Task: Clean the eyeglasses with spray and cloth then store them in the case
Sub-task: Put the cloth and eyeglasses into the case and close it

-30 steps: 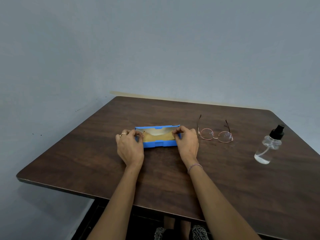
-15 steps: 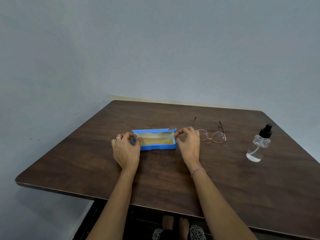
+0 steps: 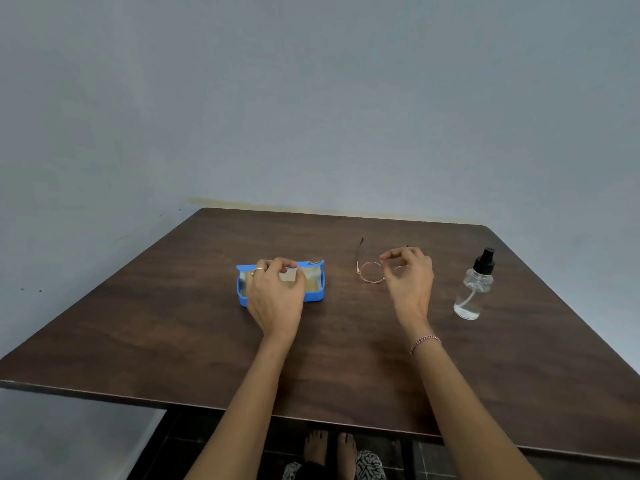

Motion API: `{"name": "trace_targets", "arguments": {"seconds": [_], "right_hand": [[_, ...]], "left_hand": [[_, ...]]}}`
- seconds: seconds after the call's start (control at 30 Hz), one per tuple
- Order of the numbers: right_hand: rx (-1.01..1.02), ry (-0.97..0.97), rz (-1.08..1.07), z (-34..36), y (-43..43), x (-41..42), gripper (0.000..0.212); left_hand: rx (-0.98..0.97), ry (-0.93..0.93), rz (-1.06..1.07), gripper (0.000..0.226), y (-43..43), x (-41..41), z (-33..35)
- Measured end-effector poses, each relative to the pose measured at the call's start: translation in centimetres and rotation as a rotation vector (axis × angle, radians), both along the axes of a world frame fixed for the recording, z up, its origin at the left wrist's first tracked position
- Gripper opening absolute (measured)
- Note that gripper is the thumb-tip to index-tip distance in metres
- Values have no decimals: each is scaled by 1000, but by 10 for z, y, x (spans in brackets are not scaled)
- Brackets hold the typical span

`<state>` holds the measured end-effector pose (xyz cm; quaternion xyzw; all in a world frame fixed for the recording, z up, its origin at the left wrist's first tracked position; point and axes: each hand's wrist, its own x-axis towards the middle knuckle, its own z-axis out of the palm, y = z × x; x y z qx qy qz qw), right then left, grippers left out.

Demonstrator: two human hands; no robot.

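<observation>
The left hand (image 3: 275,296) is held over the open blue case (image 3: 315,294), with its fingers curled. A pale corner of cloth (image 3: 290,274) is pinched between the thumb and the fingertips. A ring (image 3: 258,270) is worn on one finger. The case lies directly under this hand on the dark wooden table (image 3: 173,323), and its ends show on either side of the knuckles. More of the beige cloth is seen inside the case, just right of the thumb.

The right hand (image 3: 410,282) is held well to the right of the left one, with its fingers curled downward over the eyeglasses (image 3: 370,271). The thumb and forefinger are brought close together above the frame. Whether the frame is actually gripped cannot be told, since the lens beneath the palm is mostly hidden. The other round lens and one temple are seen just left of this hand, resting on the table. A beaded bracelet (image 3: 425,342) is worn on the wrist.

A clear spray bottle (image 3: 472,289) with a black nozzle stands upright near the right hand on its outer side, apart from it. Bare feet (image 3: 332,445) are seen below the near table edge, between the forearms.
</observation>
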<state>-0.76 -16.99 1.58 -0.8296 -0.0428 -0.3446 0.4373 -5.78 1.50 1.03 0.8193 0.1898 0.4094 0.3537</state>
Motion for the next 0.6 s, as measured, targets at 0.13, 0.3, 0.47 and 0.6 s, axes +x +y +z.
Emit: {"name": "trace_targets", "arguments": {"seconds": [0.13,0.3,0.47,0.6], "right_hand": [[-3,19,-56,4,-22,14,11],[25,88,-78,-1,-33,31,12],[27,138,-101,-15,-44,45,17],[57,249,-148,-28,-60,56,21]], "left_hand": [[51,-20,-107,4,-39,16,8],[31,18,-253,8,-86,44,6],[-25,137,-308,24,-106,75,-5],[-68,216,-305,30,-107,91,-12]]}}
